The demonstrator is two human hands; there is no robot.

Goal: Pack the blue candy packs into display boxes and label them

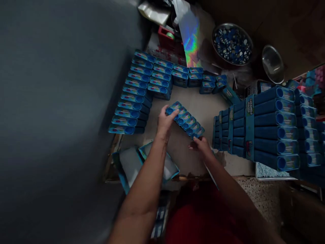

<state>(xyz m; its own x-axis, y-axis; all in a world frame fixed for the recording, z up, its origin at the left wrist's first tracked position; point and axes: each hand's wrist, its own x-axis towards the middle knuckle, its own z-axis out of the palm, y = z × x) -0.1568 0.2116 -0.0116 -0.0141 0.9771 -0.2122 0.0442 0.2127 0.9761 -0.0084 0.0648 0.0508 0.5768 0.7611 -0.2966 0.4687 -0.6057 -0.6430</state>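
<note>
A slanting row of small blue candy boxes (186,119) lies across the middle of the table, between my two hands. My left hand (166,120) grips the far left end, with thumb and fingers on either side. At the near right end, my right hand (200,144) has its fingertips against the last box; whether it also holds something small is hard to make out. Flat packaging pieces with blue borders (170,167) lie under my left forearm at the front edge. A thin pale strip (211,174) shows beside my right forearm.
Blue boxes stand in rows (132,98) along the left and back. Banded stacks of blue boxes (264,127) rise at the right. Behind are a red tape dispenser (166,37), a bowl of blue-and-white pieces (232,44) and a metal bowl (273,64). A wall (63,101) borders the left.
</note>
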